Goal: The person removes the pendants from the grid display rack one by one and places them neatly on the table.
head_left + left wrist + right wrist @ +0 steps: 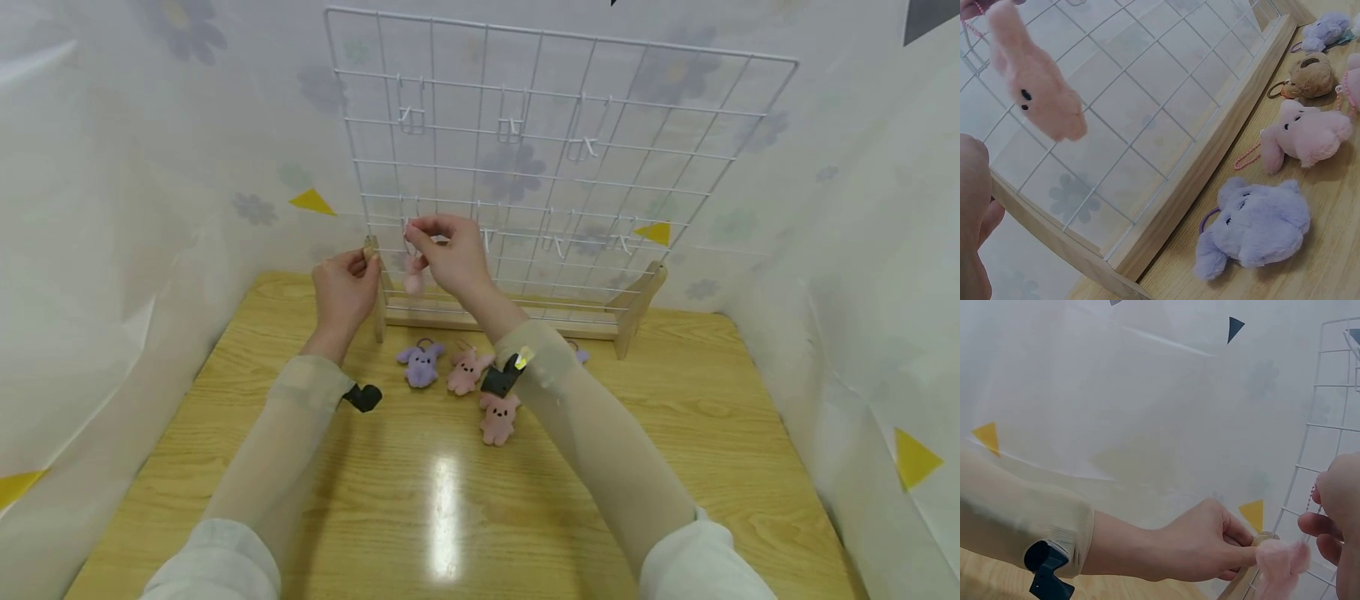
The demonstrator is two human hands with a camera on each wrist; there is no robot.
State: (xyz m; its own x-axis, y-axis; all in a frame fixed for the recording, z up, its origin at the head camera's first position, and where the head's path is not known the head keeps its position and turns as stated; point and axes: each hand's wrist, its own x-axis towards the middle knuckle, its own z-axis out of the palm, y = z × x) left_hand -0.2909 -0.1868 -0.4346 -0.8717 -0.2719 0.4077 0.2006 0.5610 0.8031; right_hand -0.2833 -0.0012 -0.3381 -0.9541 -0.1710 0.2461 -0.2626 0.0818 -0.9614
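My right hand point(455, 254) pinches the pink beaded loop of a pink plush keychain point(1041, 100), level with the lower row of hooks at the grid's left side. The plush dangles below the fingers in front of the white wire grid rack point(540, 32). Whether the loop touches a hook is hidden by the fingertips. With thumb and curled fingers, my left hand point(345, 296) holds the top of the rack's left wooden leg point(378, 304).
On the table before the rack lie a purple plush point(422, 367), a pink plush point(465, 372), a second pink one point(498, 421), a brown plush point(1310, 76) and another purple one point(1329, 30). White hooks point(512, 127) hang on the grid in two rows. Patterned sheeting surrounds the table.
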